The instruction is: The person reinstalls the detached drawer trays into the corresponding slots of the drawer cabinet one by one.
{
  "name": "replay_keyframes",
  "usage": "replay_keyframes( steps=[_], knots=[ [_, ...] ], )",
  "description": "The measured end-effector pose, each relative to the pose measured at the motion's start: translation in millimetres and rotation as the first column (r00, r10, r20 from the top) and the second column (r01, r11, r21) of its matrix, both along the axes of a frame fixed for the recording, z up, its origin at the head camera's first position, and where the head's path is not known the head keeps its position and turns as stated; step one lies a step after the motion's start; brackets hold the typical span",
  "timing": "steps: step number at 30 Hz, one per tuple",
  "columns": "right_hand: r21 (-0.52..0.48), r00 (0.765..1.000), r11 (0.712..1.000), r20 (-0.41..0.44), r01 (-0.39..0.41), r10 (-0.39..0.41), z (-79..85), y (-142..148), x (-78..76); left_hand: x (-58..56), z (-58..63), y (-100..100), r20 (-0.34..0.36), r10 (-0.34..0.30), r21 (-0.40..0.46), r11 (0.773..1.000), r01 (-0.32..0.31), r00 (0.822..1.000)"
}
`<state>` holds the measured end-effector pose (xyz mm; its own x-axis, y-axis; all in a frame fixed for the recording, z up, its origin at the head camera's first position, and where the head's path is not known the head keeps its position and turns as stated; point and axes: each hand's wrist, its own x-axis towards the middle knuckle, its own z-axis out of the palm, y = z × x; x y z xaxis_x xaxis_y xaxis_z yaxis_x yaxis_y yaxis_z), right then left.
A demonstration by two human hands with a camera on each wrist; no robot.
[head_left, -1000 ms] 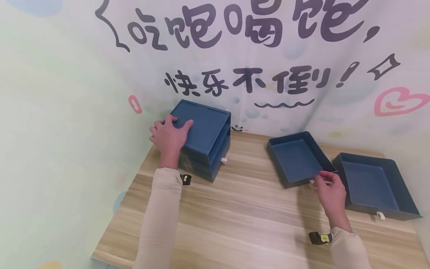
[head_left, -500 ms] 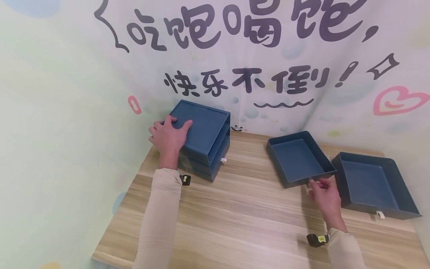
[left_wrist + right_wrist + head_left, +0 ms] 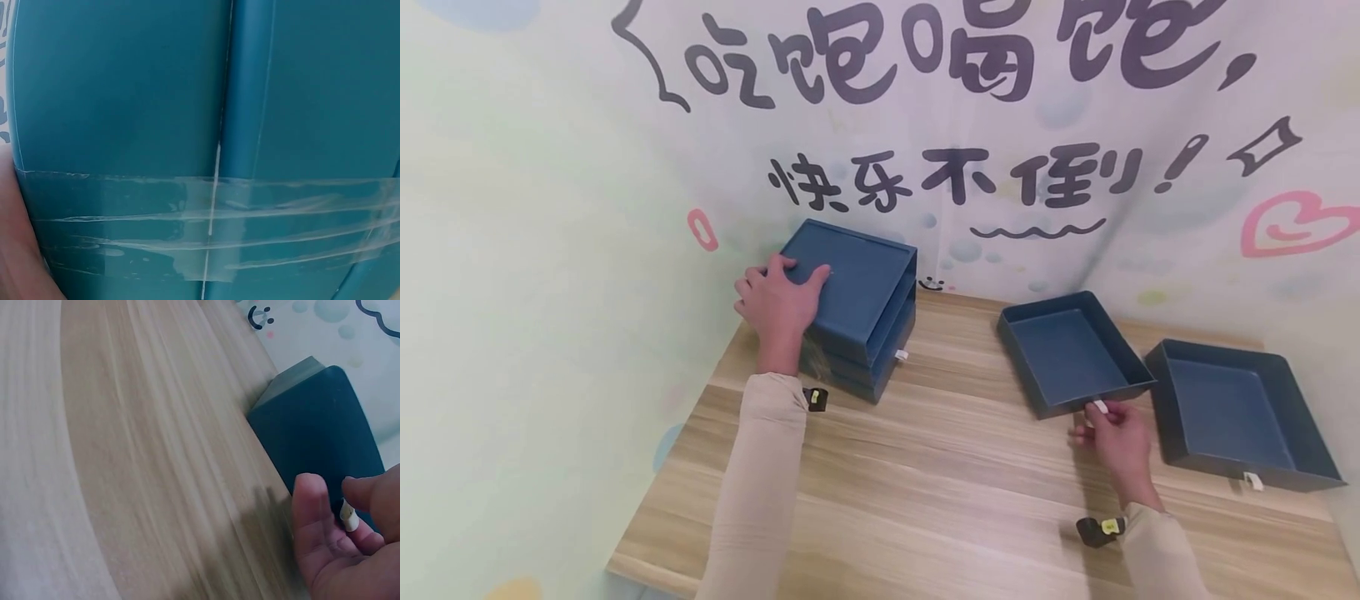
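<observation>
A blue drawer cabinet (image 3: pixel 857 275) stands at the left, its upper slot open at the front. My left hand (image 3: pixel 778 312) rests on its top left edge, fingers spread. In the left wrist view, clear tape (image 3: pixel 137 231) crosses the cabinet side (image 3: pixel 125 94). A shallow blue drawer (image 3: pixel 1067 354) lies on the table to the right. At its front, my right hand (image 3: pixel 1122 446) pinches the small white pull tab (image 3: pixel 349 515) between thumb and fingers. One finger stands apart from the tab in the right wrist view.
A second, larger blue drawer (image 3: pixel 1232 408) lies at the far right, close beside the first, with its own white tab (image 3: pixel 1253 481). Another white tab (image 3: pixel 901 356) shows low on the cabinet. A printed wall (image 3: pixel 955 175) rises behind the wooden table (image 3: pixel 955 500).
My right hand has shifted slightly left along the drawer's front and now has the white tab between its fingers. The left hand, the cabinet and both drawers have stayed put.
</observation>
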<state>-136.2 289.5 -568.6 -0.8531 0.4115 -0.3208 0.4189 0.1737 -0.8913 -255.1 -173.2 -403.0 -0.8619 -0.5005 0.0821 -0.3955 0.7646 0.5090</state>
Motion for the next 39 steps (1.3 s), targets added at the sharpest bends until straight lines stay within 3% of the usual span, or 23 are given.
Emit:
replay_keyframes(
  steps=[10, 23, 26, 39],
  knots=[
    [0.075, 0.998, 0.996, 0.015, 0.056, -0.058, -6.8, 0.0, -3.8, 1.8, 1.3, -0.8, -0.014, 0.003, 0.009, 1.0, -0.002, 1.0],
    [-0.008, 0.995, 0.996, -0.044, 0.091, -0.092, -7.0, 0.2, -5.7, 3.8, 3.3, 0.6, -0.019, -0.001, 0.018, 1.0, 0.001, 1.0],
    [0.01, 0.995, 0.995, -0.036, 0.096, -0.095, -5.7, -0.5, -6.5, 3.6, 3.8, 0.9, -0.02, -0.002, 0.017, 1.0, 0.002, 1.0],
    [0.103, 1.0, 0.995, -0.009, 0.021, -0.02, -3.8, -3.6, -2.5, 3.6, 2.8, -0.2, -0.02, -0.004, 0.014, 1.0, 0.004, 1.0]
  ],
)
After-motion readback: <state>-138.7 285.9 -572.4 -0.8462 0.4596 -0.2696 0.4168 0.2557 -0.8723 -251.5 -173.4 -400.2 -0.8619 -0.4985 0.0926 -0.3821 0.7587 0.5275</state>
